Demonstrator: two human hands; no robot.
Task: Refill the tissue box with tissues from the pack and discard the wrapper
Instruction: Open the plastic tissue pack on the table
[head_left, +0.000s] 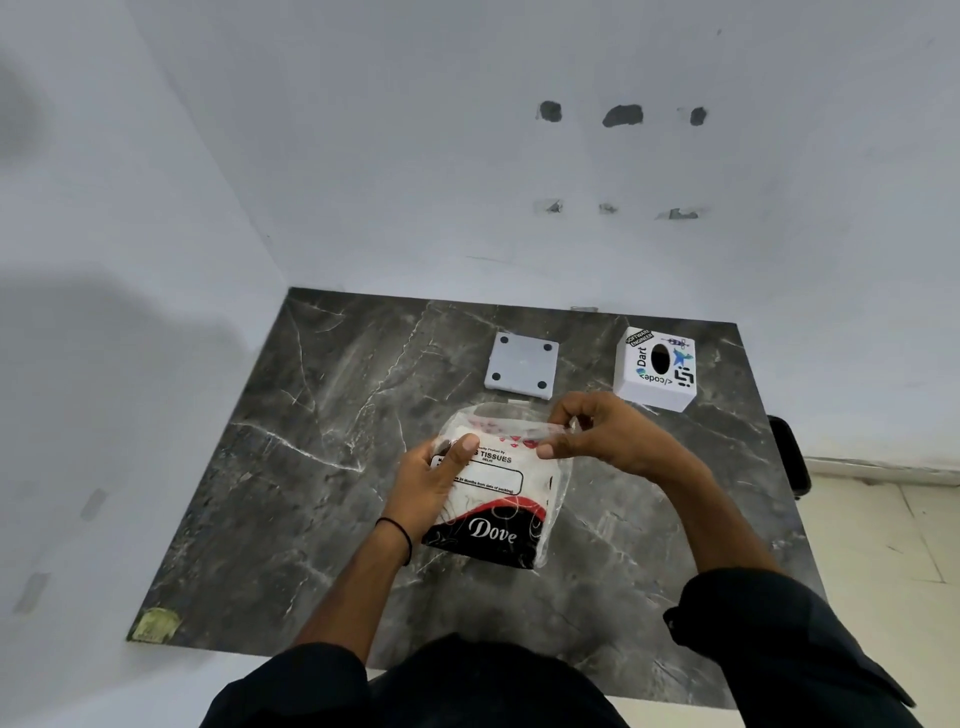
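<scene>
The left hand (431, 480) clamps the near left side of the tissue pack (496, 493), thumb pressed flat on the printed label and fingers curled under it, holding it just above the dark marbled table (270, 467). To its right, the right hand (597, 434) pinches the clear plastic wrapper (511, 427) at the pack's far top edge between thumb and forefinger, the film pulled taut between the two hands. I judge this to be the opening step: the wrapper looks stretched, not yet clearly torn.

The risk lies in that pull. If the film gives way all at once, the stack of tissues could spill onto the table or tear with it; if the left hand squeezes too hard, the soft stack will crumple and go into the box badly.

Beyond the hands, a flat white square lid (521, 368) with four dark dots lies just past the pack. Further right, near the table's far right corner, stands the white tissue box (655, 369), covered in stickers, oval slot facing up. It sits apart from both hands, nearer the right one.
</scene>
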